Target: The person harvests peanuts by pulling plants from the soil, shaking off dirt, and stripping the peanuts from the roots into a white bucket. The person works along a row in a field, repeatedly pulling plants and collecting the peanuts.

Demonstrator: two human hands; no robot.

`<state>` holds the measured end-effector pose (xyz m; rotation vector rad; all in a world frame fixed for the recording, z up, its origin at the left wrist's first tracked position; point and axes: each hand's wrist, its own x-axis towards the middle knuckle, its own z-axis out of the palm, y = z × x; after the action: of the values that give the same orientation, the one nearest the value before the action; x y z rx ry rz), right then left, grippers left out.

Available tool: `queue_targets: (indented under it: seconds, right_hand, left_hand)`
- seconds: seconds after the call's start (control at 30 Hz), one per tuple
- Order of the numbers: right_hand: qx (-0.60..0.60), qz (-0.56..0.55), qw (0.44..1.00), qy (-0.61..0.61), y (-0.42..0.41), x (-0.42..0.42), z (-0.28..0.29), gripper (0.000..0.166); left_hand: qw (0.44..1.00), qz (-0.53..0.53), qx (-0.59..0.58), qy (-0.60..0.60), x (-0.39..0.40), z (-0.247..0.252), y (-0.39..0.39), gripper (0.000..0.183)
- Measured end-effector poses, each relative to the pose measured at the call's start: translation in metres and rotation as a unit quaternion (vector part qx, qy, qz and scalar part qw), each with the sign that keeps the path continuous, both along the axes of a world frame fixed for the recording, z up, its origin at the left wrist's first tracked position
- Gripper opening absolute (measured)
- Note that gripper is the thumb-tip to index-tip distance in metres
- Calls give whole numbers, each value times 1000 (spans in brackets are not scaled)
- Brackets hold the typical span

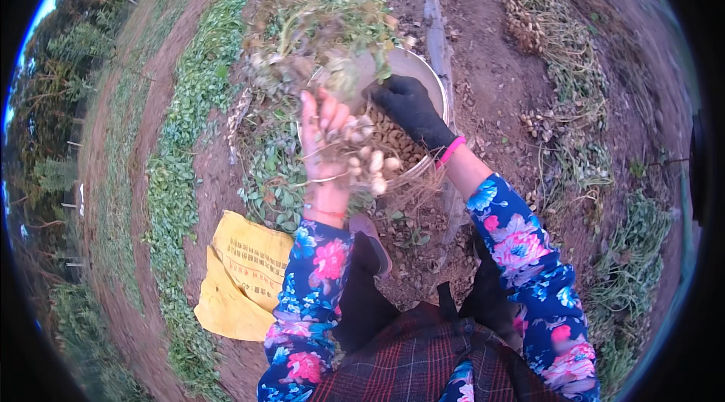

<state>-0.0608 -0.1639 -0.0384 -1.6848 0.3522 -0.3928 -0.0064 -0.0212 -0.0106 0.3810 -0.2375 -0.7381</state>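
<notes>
My bare left hand [324,124] grips a bunch of uprooted peanut plants [317,45], its leafy tops blurred beyond the fingers. Pale peanut pods [374,164] and thin roots hang at the near side of that hand. Below the bunch stands a round metal basin [427,71] with many loose peanuts [396,136] in it. Over the basin, my right hand [409,110], in a black glove with a pink band at the wrist, has its fingers curled beside the stems. Whether it holds anything is hidden.
A folded yellow woven sack [249,272] bearing writing lies on the soil at the left. Rows of green plants [173,192] run along the left. Pulled peanut plants [566,62] lie in a line at the right. A shoe [371,243] is near the basin.
</notes>
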Motion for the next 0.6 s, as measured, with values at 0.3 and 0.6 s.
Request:
queue_targets:
  seconds: [0.3, 0.6]
  right_hand:
    - [-99, 2, 993, -66, -44, -27, 18, 27]
    - [-449, 140, 869, -157, 37, -37, 39, 41]
  left_hand:
    - [978, 164, 108, 69, 24, -19, 18, 25]
    - [966, 194, 118, 127, 20, -20, 10, 26]
